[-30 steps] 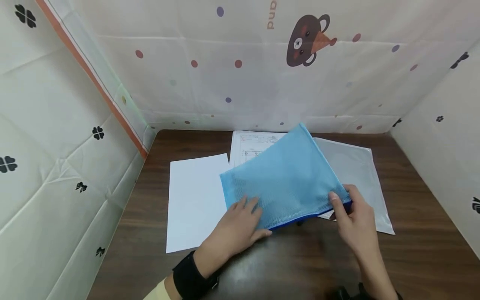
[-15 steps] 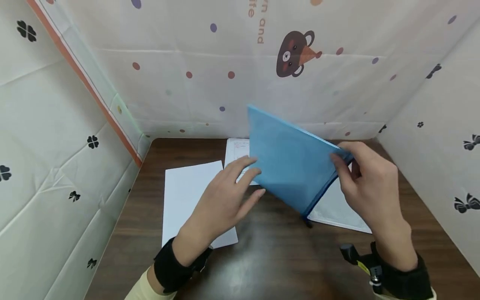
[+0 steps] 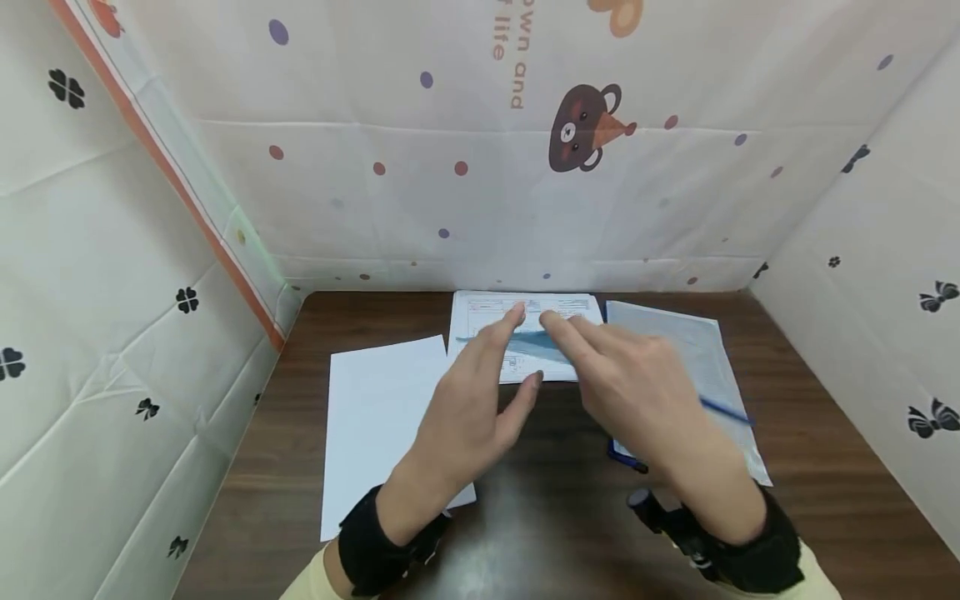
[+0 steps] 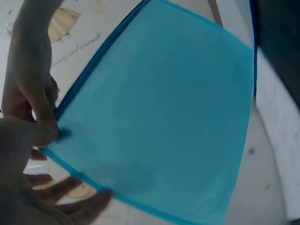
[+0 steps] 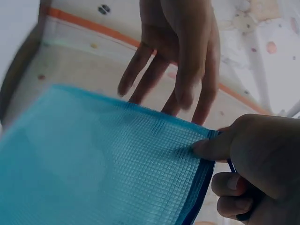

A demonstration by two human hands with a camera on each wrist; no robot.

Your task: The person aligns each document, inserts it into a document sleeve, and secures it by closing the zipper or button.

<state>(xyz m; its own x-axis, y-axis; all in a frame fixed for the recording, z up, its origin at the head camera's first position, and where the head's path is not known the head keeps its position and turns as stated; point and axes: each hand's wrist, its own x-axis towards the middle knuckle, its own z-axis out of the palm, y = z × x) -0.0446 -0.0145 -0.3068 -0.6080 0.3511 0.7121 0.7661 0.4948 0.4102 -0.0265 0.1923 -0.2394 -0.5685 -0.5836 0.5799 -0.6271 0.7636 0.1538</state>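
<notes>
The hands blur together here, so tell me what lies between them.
The blue pouch, edge-on in the head view. The right hand pinches its corner; the left hand is open beside it.

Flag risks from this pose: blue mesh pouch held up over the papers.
1. The right hand pinches only one corner of the blue mesh pouch; the pouch could slip or swing.
2. The left hand is open and not gripping, so it gives no backup.
3. A drop could disturb the printed sheet below.
</notes>
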